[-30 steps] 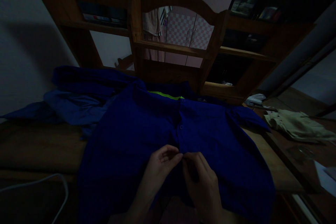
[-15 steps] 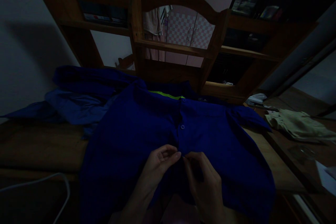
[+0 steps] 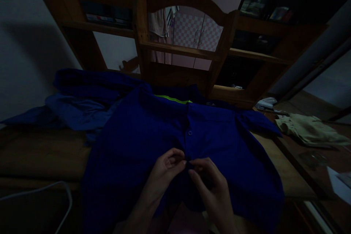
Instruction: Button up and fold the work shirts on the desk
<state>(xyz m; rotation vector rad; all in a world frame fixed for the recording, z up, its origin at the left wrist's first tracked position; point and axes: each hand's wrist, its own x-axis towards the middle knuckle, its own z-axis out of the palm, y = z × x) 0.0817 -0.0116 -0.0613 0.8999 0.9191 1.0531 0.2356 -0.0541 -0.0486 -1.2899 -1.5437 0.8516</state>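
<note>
A blue shirt (image 3: 142,135) lies spread in front of me, its collar at the far side and its button placket running towards me. Two round buttons show on the placket, the nearer button (image 3: 190,133) just beyond my hands. My left hand (image 3: 167,170) pinches the placket edge between thumb and fingers. Close beside it, my right hand (image 3: 210,181) is at the same spot, its index fingertip on the cloth and its thumb slightly lower. Whatever lies between the fingertips is too dark and small to make out.
A wooden frame with shelves (image 3: 178,45) rises behind the shirt. More blue cloth (image 3: 74,111) is heaped at the left, and a white cable (image 3: 67,190) curves below it. Folded pale cloth (image 3: 309,128) and white paper (image 3: 338,182) lie at the right.
My right thumb has moved away from the index fingertip, and the right fingers have shifted slightly left towards my left hand. The left hand keeps its pinch on the shirt.
</note>
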